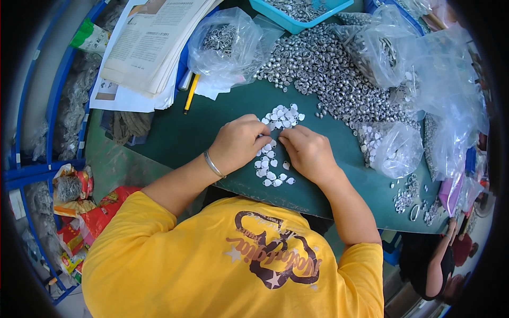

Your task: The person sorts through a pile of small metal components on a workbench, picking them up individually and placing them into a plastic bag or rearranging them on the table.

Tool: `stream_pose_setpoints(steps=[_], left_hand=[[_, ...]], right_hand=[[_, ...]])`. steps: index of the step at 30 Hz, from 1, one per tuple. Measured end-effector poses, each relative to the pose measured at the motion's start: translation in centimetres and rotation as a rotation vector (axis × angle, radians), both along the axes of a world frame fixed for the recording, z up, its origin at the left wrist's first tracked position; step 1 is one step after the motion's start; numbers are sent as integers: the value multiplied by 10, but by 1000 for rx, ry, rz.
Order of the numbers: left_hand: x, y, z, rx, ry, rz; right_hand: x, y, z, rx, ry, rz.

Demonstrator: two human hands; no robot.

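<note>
Small white, rounded metal pieces lie on the green tabletop in two groups: a far pile [283, 116] just beyond my fingers and a nearer scatter [271, 172] between my wrists. My left hand [239, 142], below a silver bangle [213, 164], is closed with thumb and forefinger pinched at the left side of the pieces. Facing it, my right hand [309, 153] is curled in a pinch too, its fingertips a short gap from the left ones. Whatever sits in either pinch is too small or hidden to make out.
Beyond the hands spreads a large heap of grey metal parts [318, 74], with a turquoise tray [286, 20] behind. Plastic bags of parts [393, 151] stand right. Papers [143, 50] and a yellow pen [191, 94] lie left. Another person [429, 259] is at far right.
</note>
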State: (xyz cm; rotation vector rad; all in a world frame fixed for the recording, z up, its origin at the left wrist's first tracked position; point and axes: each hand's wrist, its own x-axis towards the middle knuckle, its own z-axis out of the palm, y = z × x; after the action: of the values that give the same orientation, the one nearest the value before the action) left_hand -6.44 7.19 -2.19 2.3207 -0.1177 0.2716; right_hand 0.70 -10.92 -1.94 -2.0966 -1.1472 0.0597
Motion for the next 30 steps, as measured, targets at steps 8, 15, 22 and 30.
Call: stream_pose_setpoints(steps=[8, 15, 22, 30], left_hand=[[-7, 8, 11, -10, 120, 29], [-11, 5, 12, 45, 169, 28], [-8, -2, 16, -35, 143, 63], [-4, 0, -3, 25, -72, 18]], right_hand=[[7, 11, 6, 189, 465, -109], [6, 13, -1, -73, 25, -58], [23, -16, 5, 214, 971, -43], [17, 29, 7, -75, -18, -54]])
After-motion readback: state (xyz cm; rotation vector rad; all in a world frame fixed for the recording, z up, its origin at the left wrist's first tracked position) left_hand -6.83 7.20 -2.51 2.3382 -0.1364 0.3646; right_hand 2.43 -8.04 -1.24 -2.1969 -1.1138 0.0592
